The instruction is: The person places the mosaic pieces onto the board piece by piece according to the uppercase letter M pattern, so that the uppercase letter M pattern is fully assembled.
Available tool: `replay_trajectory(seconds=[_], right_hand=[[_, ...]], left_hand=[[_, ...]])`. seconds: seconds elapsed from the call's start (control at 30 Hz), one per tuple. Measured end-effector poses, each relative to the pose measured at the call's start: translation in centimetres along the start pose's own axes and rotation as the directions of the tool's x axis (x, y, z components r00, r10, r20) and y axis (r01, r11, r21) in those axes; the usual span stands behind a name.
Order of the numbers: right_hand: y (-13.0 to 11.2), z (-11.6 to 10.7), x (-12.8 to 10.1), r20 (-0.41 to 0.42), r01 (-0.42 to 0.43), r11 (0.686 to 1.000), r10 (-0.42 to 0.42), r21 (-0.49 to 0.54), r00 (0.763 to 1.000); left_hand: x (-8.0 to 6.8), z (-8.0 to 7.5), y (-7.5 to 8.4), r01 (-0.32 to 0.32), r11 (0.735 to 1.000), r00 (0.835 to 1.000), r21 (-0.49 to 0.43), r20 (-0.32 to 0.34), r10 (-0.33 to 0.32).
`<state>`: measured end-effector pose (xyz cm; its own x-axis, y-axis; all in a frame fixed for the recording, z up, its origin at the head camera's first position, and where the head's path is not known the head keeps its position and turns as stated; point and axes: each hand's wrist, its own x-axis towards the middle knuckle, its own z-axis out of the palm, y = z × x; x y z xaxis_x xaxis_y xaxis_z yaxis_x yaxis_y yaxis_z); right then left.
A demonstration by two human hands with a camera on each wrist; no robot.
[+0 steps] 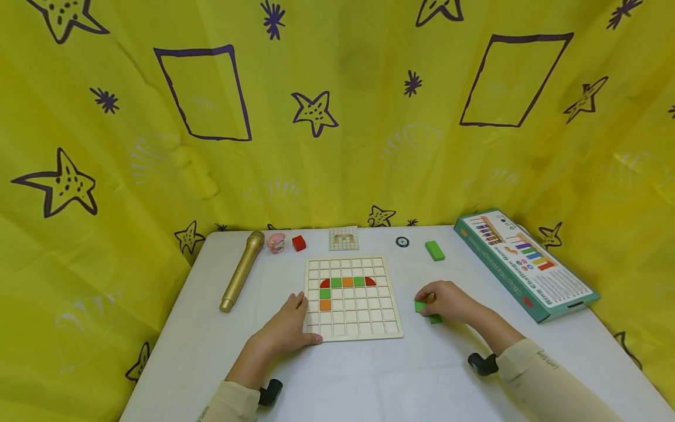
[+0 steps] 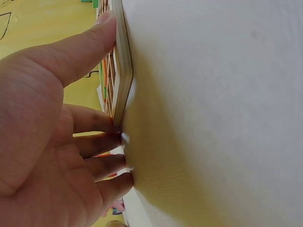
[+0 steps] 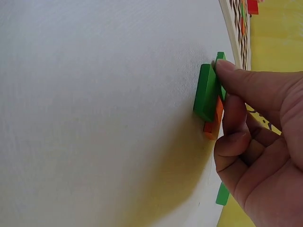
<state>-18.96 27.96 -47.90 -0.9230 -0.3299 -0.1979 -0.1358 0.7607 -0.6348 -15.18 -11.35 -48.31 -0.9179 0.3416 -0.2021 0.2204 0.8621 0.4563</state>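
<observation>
Green block [image 3: 206, 93] is sitting under the right hand [image 1: 448, 301], whose fingers [image 3: 246, 85] are pinching it against the counter [image 1: 369, 381]; an orange block [image 3: 214, 122] is lying just beside it, touching it, under the same hand. Both pieces are lying to the right of the wooden grid board [image 1: 351, 298], slightly apart from its right edge.

Left hand [image 1: 287, 328] is resting on the near left corner of the board, fingers [image 2: 102, 142] spread and lying against the left edge, thumb [image 2: 80, 49] pressing along the near edge. Whether the board is lifting off the counter cannot be told.

Inside the board, a row of red, green and orange pieces [image 1: 348, 282] is occupying the second row, with a green and an orange piece stacked below its left end.

Farther out, a second green block [image 1: 435, 250] is lying at the far right, a small black ring [image 1: 402, 241] left of it, a pattern card [image 1: 344, 238] beyond the board, a red block [image 1: 299, 242] and a pink figure [image 1: 276, 241] left of that, and a gold microphone [image 1: 241, 271] at the left. A printed game box [image 1: 527, 264] is lying at the far right edge.
</observation>
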Motion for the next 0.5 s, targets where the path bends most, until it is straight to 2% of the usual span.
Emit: replay_trajectory(seconds=[0.2, 0.5], right_hand=[[-0.37, 0.11, 0.12, -0.007, -0.031, 1.000, 0.031, -0.001, 1.000], [-0.16, 0.38, 0.25, -0.007, -0.004, 1.000, 0.004, 0.021, 1.000]], left_hand=[[-0.01, -0.10, 0.16, -0.002, 1.000, 1.000, 0.002, -0.003, 0.002], [-0.11, -0.03, 0.03, -0.013, 1.000, 1.000, -0.002, -0.007, 0.013]])
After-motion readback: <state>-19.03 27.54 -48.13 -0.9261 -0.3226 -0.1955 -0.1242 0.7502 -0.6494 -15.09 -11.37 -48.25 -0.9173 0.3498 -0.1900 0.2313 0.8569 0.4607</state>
